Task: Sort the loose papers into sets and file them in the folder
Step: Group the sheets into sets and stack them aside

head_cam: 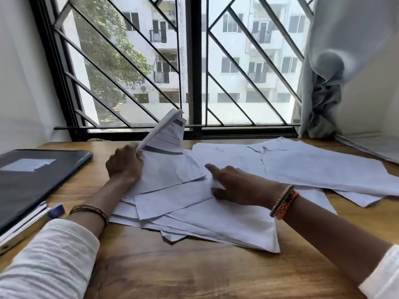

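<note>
Here, loose papers (194, 214) lie fanned on wooden table (172, 272) before you. Your right hand (235, 184) rests on pile, fingers straight and slightly apart, index extended. Your left hand (125, 162) grips curled printed sheets (166, 134), fingers clamped on edge. Dark folder (36, 180) lies closed at left. More sheets (313, 167) spread farther right, near window (183, 67).
</note>
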`<control>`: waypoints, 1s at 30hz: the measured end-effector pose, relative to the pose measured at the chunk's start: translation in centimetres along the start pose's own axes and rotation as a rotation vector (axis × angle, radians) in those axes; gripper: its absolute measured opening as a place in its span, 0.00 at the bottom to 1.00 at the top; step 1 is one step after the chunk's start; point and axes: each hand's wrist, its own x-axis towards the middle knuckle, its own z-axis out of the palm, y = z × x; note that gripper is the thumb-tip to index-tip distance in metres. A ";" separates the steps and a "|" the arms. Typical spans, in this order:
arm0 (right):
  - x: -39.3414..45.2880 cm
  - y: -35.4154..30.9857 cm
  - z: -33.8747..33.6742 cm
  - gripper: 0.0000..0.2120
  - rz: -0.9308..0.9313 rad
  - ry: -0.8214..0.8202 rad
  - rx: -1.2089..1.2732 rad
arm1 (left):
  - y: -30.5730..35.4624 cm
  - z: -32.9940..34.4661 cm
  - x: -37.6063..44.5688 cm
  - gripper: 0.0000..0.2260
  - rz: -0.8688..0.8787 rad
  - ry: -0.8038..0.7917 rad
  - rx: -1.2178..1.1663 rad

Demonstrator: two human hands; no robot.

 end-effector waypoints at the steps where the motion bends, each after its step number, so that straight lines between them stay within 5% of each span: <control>1: -0.1 -0.1 0.0 0.29 -0.022 0.019 0.035 | 0.1 0.0 0.0 0.14 0.004 -0.009 0.011; 4: -0.2 -1.6 0.2 0.35 -0.168 0.128 0.108 | 0.3 0.1 0.1 0.13 0.006 -0.025 0.026; 8: 0.4 -5.0 0.7 0.25 -0.325 0.304 0.165 | -0.3 0.4 0.3 0.13 -0.027 -0.061 0.018; 12: 2.2 -7.6 1.4 0.28 -0.340 0.260 0.090 | -0.8 0.7 0.7 0.15 -0.082 -0.087 -0.033; 17: 4.0 -9.9 2.9 0.05 -0.458 0.365 -0.135 | -0.8 0.5 0.7 0.14 -0.163 -0.083 -0.087; 21: 3.1 -9.7 0.7 0.04 -0.351 0.396 -0.051 | -0.8 0.2 0.7 0.12 -0.175 -0.034 -0.201; 27: 4.5 -5.2 -14.6 0.17 -0.150 0.442 0.624 | -1.8 -1.0 1.5 0.15 -0.075 -0.037 -0.465; 30: 7.6 -1.5 -17.9 0.12 -0.034 0.707 0.561 | -0.6 -1.4 0.9 0.08 -0.091 -0.030 -0.736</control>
